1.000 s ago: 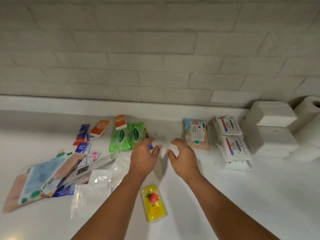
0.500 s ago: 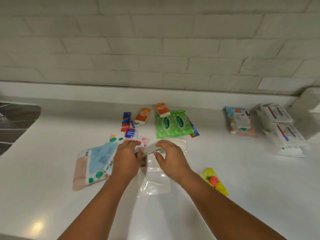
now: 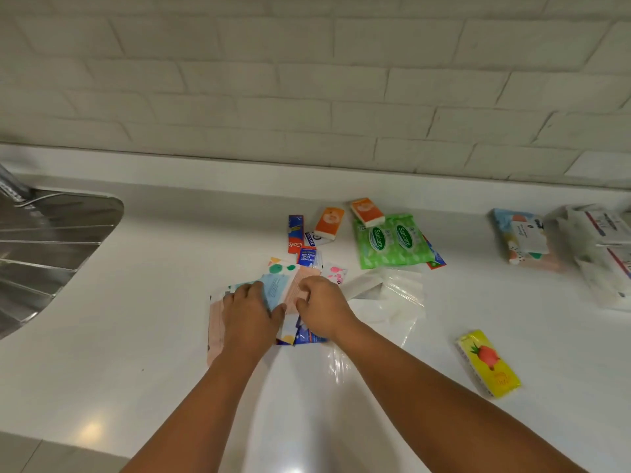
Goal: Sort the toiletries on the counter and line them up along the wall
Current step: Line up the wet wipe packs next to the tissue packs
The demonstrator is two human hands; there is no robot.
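On the white counter (image 3: 136, 319) lies a pile of flat pink and blue sachets (image 3: 276, 288). My left hand (image 3: 247, 312) lies on its left part, fingers curled over the blue sachet. My right hand (image 3: 324, 308) pinches the pink sachet from the right. Beyond the pile lie a red and blue toothpaste sachet (image 3: 295, 233), two orange packs (image 3: 329, 221), and two green wipes packs (image 3: 389, 240). A clear zip bag (image 3: 386, 298) lies just right of my right hand.
A yellow strawberry tissue pack (image 3: 488, 363) lies alone at the front right. A colourful wipes pack (image 3: 522, 238) and white wipes packs (image 3: 601, 247) sit at the right by the tiled wall (image 3: 307, 97). A steel sink drainboard (image 3: 44, 247) is at the left.
Both hands moved left from the bare counter near the green packs onto the sachet pile and took hold of it. The view swung left, bringing the sink in.
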